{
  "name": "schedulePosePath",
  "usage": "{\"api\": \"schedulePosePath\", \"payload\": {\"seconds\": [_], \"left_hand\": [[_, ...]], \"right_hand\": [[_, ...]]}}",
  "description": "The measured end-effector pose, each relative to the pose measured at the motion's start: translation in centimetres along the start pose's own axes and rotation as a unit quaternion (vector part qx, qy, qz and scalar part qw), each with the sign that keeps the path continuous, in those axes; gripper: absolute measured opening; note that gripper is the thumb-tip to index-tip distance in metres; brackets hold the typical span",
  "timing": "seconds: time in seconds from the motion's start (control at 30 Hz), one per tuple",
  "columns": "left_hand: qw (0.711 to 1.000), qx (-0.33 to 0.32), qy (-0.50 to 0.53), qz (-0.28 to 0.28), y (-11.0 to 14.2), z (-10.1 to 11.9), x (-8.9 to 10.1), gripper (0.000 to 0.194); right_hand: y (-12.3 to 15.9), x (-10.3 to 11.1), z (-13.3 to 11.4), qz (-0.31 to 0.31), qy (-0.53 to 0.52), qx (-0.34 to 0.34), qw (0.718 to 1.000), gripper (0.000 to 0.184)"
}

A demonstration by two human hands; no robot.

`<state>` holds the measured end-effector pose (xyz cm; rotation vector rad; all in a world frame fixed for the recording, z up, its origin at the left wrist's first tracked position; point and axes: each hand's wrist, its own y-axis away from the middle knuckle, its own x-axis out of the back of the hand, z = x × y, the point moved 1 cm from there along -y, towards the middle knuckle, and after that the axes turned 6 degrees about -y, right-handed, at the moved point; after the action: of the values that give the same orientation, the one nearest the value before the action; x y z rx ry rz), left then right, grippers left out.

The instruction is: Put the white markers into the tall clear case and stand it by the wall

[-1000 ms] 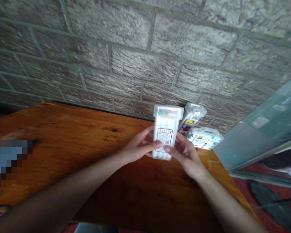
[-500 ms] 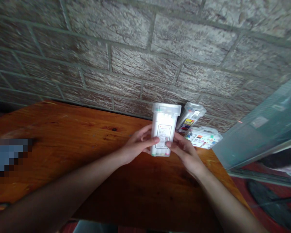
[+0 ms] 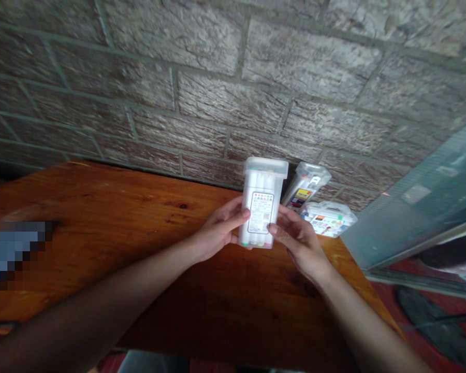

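A clear plastic marker case [image 3: 259,181] with a lid is held upright above the table, between my two hands. White markers show through its wall, with green, yellow and pink ends at the bottom, and a printed label faces me. My left hand [image 3: 221,228] grips its left side, thumb on the front. On the right edge, my right hand [image 3: 299,241] closes around it with the thumb near the label's lower corner. The other fingers of both hands are partly hidden behind the case.
Behind my right hand, a second clear case [image 3: 306,181] with a yellow label leans by the brick wall [image 3: 202,109]. Beside it lies a handled clear box [image 3: 328,220]. All are on the wooden table [image 3: 140,223]. A glass panel [image 3: 411,197] stands at the right edge.
The marker case has tilted slightly and its top has risen a little. Glare on its front has faded, so the label and markers show more clearly. Both hands keep their hold.
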<state>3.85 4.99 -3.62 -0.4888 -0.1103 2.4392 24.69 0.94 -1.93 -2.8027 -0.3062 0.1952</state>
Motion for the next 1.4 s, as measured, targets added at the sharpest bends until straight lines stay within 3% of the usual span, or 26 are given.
{"api": "schedulePosePath", "payload": {"seconds": [0.3,0.5,0.83,1.2,1.4], "left_hand": [[1.0,0.002,0.005,0.021,-0.2,-0.3,0.2,0.058],[0.997,0.005,-0.02,0.068,0.0,-0.6,0.2,0.062],[0.997,-0.002,-0.016,0.081,-0.1,-0.9,0.0,0.057],[0.996,0.001,-0.014,0.084,0.0,-0.8,-0.1,0.054],[0.997,0.0,-0.012,0.082,-0.1,-0.8,-0.1,0.053]], "right_hand": [[0.0,0.1,0.5,0.037,0.059,0.074,0.995,0.045],[0.5,0.0,1.1,0.041,0.092,0.049,0.994,0.054],[0.8,-0.4,1.1,0.033,0.143,0.054,0.988,0.066],[0.7,0.1,0.3,0.022,0.227,0.09,0.969,0.049],[0.8,0.0,0.4,0.024,0.226,0.088,0.97,0.051]]}}
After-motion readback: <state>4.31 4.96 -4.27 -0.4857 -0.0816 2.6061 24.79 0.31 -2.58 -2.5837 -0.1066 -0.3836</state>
